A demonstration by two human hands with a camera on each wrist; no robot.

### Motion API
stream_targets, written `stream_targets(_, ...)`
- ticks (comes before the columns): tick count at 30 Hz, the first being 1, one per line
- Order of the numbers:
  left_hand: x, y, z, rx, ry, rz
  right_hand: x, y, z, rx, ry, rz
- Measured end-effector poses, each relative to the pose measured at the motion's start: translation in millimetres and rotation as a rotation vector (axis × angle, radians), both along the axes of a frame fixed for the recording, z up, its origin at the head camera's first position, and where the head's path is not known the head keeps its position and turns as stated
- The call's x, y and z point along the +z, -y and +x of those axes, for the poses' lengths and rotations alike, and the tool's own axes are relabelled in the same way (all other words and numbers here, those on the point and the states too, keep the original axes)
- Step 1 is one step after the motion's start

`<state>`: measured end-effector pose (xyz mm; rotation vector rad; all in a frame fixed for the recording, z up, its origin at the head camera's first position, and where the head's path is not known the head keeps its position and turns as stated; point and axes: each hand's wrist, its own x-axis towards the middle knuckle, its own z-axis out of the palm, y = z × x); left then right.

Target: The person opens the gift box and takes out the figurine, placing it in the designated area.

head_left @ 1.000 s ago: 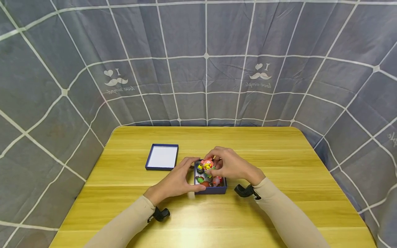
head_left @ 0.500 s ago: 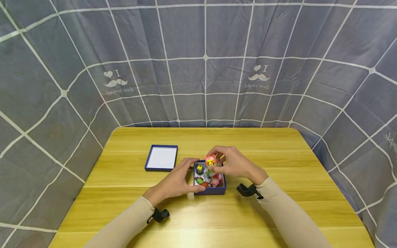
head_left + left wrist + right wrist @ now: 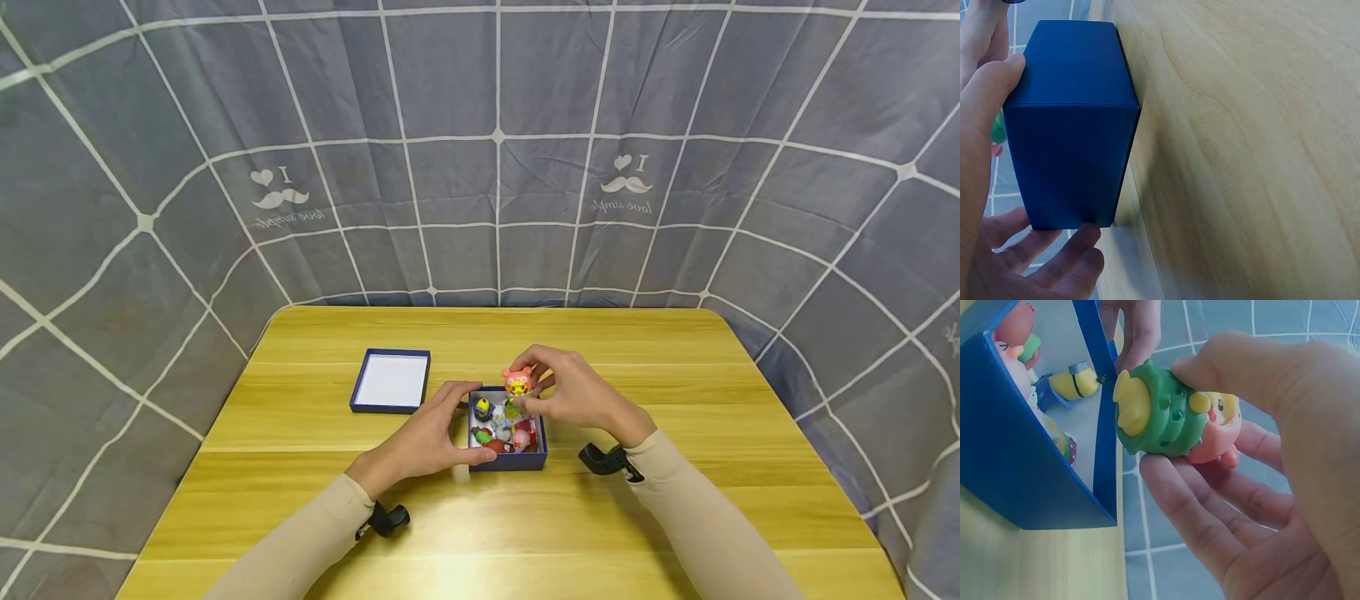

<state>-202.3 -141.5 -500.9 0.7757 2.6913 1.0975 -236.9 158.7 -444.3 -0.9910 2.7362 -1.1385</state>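
A small navy box [image 3: 508,461] [image 3: 1069,125] [image 3: 1004,469] stands on the wooden table [image 3: 675,500], with several little toy figures [image 3: 501,429] inside. My left hand [image 3: 427,435] grips its left side, thumb on the near corner. My right hand [image 3: 573,392] pinches a pink-headed toy figure [image 3: 517,382] with a green body [image 3: 1163,419], held just above the box's far edge. In the right wrist view a yellow minion-like figure [image 3: 1075,382] lies in the box.
The box's lid [image 3: 392,381] lies upturned, white inside, left of the box. A grey checked cloth [image 3: 480,150] hangs round the table on three sides. Black wrist mounts [image 3: 388,518] sit near both sleeves.
My right hand has lifted the pink-and-green figure up and a little to the right, out of the box. The left hand has stayed on the box.
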Motion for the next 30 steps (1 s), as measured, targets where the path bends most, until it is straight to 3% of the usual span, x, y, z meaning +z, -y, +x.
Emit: stream_targets(30, -6.4, 6.2, 2.1, -0.002, -0.002, -0.012, -14.0, -23.3, -1.6, -0.129, -0.085, -0.061)
